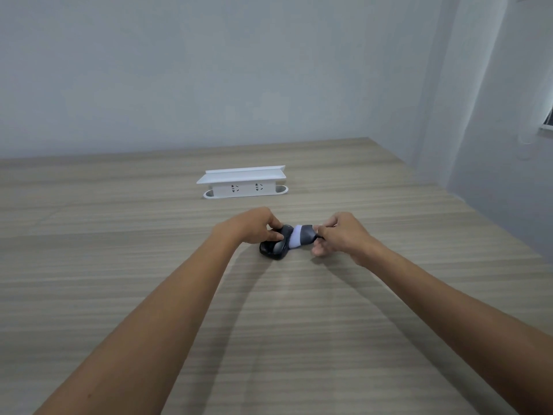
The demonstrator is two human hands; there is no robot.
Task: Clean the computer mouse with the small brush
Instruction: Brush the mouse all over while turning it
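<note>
A black computer mouse point(273, 249) lies on the wooden table point(119, 265), a little beyond mid-table. My left hand point(254, 226) grips its far end with thumb and fingers. My right hand point(341, 235) holds the dark handle of a small brush point(300, 238). The brush's white bristles rest against the right side of the mouse. Part of the handle is hidden inside my right fist.
A white power strip housing point(244, 182) with two sockets stands on the table behind the hands. A pale wall point(209, 70) rises at the table's far edge, and the table's right edge runs diagonally near a window corner point(547, 121).
</note>
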